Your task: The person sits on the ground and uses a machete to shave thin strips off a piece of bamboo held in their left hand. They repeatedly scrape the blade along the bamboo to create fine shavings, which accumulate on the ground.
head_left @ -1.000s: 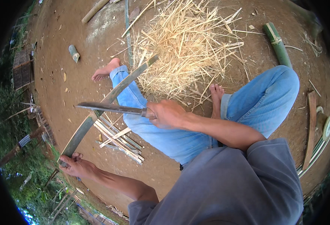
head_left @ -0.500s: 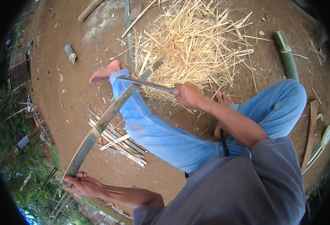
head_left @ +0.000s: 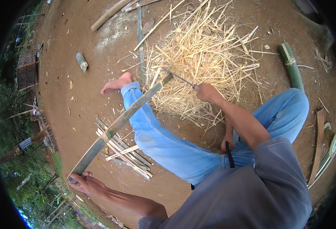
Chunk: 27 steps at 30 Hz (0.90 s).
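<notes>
My left hand (head_left: 86, 183) is closed round the near end of a long green bamboo strip (head_left: 119, 122). The strip slants up and to the right, passing over my left shin, and its far end reaches the edge of the shavings. In my right hand (head_left: 209, 93) is the handle of a knife (head_left: 184, 80), a long thin blade pointing left. The blade's tip is at the strip's far end; whether it touches the bamboo I cannot tell. My fingers hide most of the handle.
A heap of pale bamboo shavings (head_left: 202, 57) lies ahead of me. Split strips (head_left: 128, 154) are piled left of my knee. A short bamboo piece (head_left: 81, 62) is at far left, a thicker green bamboo section (head_left: 291, 66) at right, near a wooden board (head_left: 317, 147).
The knife has moved forward along the strip from above my shin to its far end. My right hand has shifted slightly right. My left hand keeps its hold.
</notes>
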Each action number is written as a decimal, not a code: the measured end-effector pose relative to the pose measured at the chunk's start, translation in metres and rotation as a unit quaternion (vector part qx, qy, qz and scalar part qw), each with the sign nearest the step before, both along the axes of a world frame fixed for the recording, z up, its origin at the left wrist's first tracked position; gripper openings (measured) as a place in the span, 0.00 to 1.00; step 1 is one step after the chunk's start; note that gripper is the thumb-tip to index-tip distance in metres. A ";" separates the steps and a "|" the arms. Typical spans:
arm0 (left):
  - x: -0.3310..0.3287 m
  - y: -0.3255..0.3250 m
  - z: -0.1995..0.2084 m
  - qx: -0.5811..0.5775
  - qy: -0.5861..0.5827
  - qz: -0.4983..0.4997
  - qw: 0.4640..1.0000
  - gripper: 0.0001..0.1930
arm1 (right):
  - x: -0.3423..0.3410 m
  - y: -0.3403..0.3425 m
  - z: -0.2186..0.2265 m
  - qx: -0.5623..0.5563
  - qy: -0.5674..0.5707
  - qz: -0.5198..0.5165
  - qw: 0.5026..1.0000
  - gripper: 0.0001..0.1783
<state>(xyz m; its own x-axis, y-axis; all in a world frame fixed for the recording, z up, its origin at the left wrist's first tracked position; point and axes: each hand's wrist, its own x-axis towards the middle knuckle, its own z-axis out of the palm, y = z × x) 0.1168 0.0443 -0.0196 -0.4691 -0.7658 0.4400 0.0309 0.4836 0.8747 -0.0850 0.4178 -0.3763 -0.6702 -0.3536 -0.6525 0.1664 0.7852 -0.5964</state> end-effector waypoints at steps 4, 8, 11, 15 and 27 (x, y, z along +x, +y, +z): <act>-0.015 0.004 -0.004 -0.023 0.006 -0.038 0.999 0.19 | 0.038 -0.025 0.067 -0.139 -0.002 -0.010 0.990 0.13; -0.004 0.018 0.004 -0.058 0.005 -0.043 0.997 0.18 | 0.074 -0.047 0.127 -0.207 0.049 0.102 0.972 0.10; -0.004 0.025 0.003 -0.045 -0.005 -0.056 0.997 0.19 | 0.080 -0.036 0.074 -0.161 0.025 0.024 0.986 0.09; -0.004 0.017 -0.004 -0.014 0.000 -0.065 0.998 0.18 | 0.046 -0.016 0.029 -0.086 0.052 -0.026 0.995 0.10; 0.010 0.014 0.001 -0.033 -0.011 -0.047 0.998 0.17 | 0.044 -0.001 0.015 -0.051 0.052 -0.041 0.997 0.13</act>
